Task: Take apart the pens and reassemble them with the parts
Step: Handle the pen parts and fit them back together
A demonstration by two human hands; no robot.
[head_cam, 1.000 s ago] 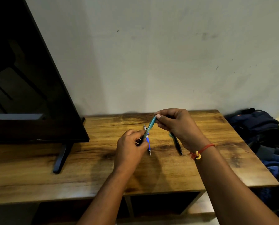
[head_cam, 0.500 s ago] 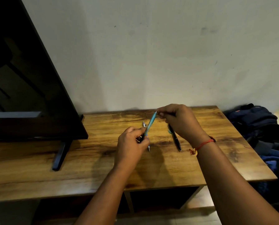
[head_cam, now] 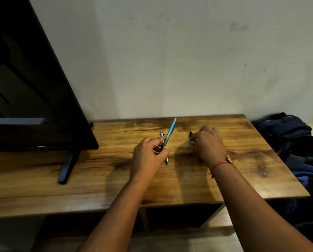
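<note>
Left hand [head_cam: 150, 153]: fingers clamped on the teal pen [head_cam: 170, 134], tilted up over the counter [head_cam: 243, 175]. Right hand [head_cam: 209, 142] curls low at the black pen [head_cam: 190, 133] lying there; I cannot tell if it grips. I'd park loose parts together, well clear of the edge.

The long teal plastic pen tube [head_cam: 170, 132] in the left hand [head_cam: 148, 160] looks smooth. The brown wooden table [head_cam: 101, 179] under it shines a little.

left hand [head_cam: 148, 155] grips teal pen [head_cam: 170, 132], tilted up — right hand [head_cam: 209, 142] covers black pen [head_cam: 190, 133] on table [head_cam: 243, 170].
</note>
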